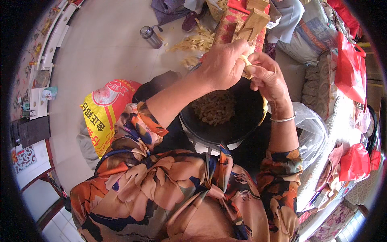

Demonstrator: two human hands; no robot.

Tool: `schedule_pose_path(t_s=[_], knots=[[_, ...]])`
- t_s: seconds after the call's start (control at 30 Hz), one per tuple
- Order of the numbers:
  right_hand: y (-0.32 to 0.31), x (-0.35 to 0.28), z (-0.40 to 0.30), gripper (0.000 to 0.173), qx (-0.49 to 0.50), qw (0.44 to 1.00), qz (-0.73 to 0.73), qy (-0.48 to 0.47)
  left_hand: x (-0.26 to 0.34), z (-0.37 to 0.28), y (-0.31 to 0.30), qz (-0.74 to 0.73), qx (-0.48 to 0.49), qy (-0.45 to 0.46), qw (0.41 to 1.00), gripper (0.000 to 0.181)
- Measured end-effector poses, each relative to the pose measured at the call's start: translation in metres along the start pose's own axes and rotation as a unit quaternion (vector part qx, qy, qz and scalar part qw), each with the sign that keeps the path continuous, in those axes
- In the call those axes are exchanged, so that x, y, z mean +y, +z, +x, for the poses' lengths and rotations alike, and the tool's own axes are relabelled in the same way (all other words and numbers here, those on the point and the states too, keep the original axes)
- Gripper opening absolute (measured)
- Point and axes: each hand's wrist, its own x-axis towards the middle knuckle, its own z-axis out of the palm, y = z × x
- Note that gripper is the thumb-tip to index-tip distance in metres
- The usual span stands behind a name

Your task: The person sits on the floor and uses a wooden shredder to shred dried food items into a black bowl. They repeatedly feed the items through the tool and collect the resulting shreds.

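My left hand (225,65) is closed around one end of a pale, folded strip (246,72), whose exact kind I cannot tell. The fingers of my right hand (264,75) pinch the strip's other side, close beside the left. Below both hands, a round black pan (223,133) rests in front of my lap with a heap of brown pieces (214,109) inside. Part of a pale yellow strip (265,110) hangs over the pan's right rim. Just beyond my hands, a wooden block device (254,24) stands on a red patterned bench (232,18).
Pale strips (199,40) lie on the floor beyond the pan, near a metal flask (151,37). Another person's legs (290,18) flank the bench. A red and yellow sack (105,106) lies left; clear plastic (310,130) and a red bag (350,71) are right.
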Motion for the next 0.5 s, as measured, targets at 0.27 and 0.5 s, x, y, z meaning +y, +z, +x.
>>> schedule_pose_path(t_s=[0.27, 0.5], knots=[[-0.005, -0.001, -0.002, 0.021, 0.004, 0.999, -0.043, -0.019, -0.003, -0.003, 0.004, -0.104, -0.034, -0.213, 0.971, 0.006], [-0.021, 0.019, 0.005, 0.017, -0.157, 0.956, 0.243, -0.048, -0.003, 0.003, 0.004, 0.031, 0.001, -0.131, 0.991, 0.013]])
